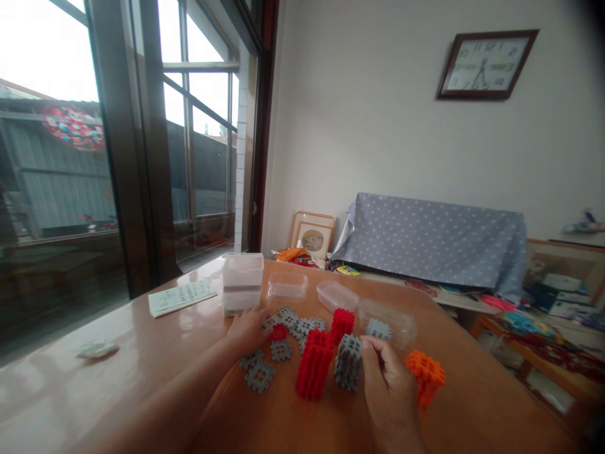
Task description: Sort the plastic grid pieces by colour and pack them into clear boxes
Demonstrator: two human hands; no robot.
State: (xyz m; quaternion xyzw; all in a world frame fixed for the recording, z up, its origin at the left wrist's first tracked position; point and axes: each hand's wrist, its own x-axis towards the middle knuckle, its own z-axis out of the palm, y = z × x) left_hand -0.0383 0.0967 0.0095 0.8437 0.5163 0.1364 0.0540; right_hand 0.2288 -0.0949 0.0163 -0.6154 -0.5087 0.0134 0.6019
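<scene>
My left hand (249,331) reaches flat over the table, its fingers at the edge of a loose spread of grey square interlocking plates (280,350); a small red piece (278,332) lies just beside them. Closed at the fingertips, my right hand (388,375) grips the upper right edge of an upright stack of grey plates (348,366). A taller red stack (314,366) stands left of it, with a shorter red stack (342,325) behind. Right of my right hand is an orange stack (426,375). Another grey plate (378,328) shows behind my right fingers.
Lidded translucent boxes (242,277) are piled behind my left hand. Clear plastic trays (338,295) stand along the back of the table. A written paper sheet (182,296) and a small pale packet (97,350) lie at left. Beyond is a cloth-covered object (435,243).
</scene>
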